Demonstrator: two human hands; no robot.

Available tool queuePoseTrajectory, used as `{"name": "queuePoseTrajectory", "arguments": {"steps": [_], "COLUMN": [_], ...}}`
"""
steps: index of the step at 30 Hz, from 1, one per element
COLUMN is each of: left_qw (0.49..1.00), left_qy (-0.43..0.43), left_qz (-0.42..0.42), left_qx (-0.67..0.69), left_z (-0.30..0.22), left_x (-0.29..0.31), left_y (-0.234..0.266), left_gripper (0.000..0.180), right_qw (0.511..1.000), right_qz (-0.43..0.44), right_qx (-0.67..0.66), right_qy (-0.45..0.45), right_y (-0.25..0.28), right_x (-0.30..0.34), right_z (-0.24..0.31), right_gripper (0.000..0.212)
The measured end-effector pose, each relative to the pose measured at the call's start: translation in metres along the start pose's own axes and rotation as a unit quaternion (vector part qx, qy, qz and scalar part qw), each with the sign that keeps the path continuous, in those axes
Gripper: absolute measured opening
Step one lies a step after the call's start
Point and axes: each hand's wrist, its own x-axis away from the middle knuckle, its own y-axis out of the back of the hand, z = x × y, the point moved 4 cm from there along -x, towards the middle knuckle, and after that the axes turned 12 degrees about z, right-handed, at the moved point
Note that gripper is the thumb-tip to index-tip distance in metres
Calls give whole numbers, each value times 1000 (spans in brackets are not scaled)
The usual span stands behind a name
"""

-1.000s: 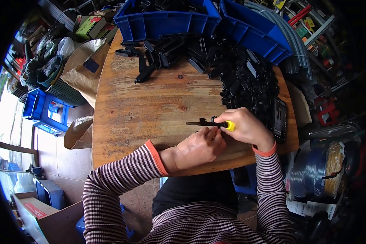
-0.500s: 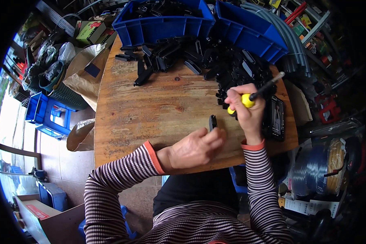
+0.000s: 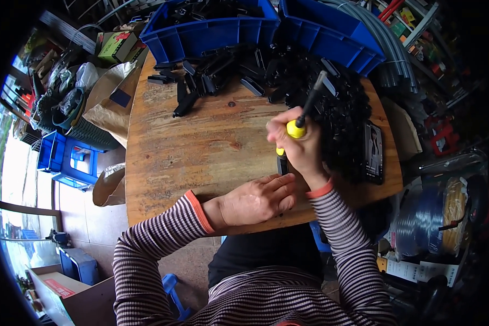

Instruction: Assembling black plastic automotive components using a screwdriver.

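Note:
My left hand (image 3: 255, 200) rests low on the wooden table, its fingers closed on a small black plastic piece (image 3: 283, 165) whose far end sticks out past them. My right hand (image 3: 303, 149) is wrapped round a screwdriver (image 3: 295, 129) with a yellow handle. Its dark shaft points up and away from me. The yellow butt end shows below the fist, right at the far end of the black piece; whether they touch I cannot tell. Beyond both hands lies a heap of similar black plastic pieces (image 3: 331, 117).
Two blue crates (image 3: 212, 41) stand at the table's far edge, the left one holding more black pieces. A phone (image 3: 373, 152) lies at the right on the table (image 3: 185, 157). Brown paper bags (image 3: 106, 108) are off the left edge, coiled grey tubing (image 3: 388, 51) at the far right.
My right hand has moved left and nearer with the screwdriver, bringing its butt end over to the black piece. My left hand keeps its hold, nearly in place. The view has shifted slightly.

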Motion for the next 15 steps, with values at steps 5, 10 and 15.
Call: {"name": "queuePoseTrajectory", "arguments": {"steps": [5,10,15], "left_qw": [1000,999,984], "left_qy": [-5,8,141], "left_qz": [-11,30,-79], "left_qx": [-14,-30,70], "left_z": [5,29,78], "left_x": [6,-5,18], "left_y": [6,9,35], "left_gripper": [25,24,22], "right_qw": [994,955,868], "right_qz": [-92,-15,60], "right_qx": [56,275,458], "right_qy": [1,-108,-180], "right_y": [29,68,58], "right_x": [9,26,67], "right_z": [22,21,-3], "right_gripper": [12,12,19]}}
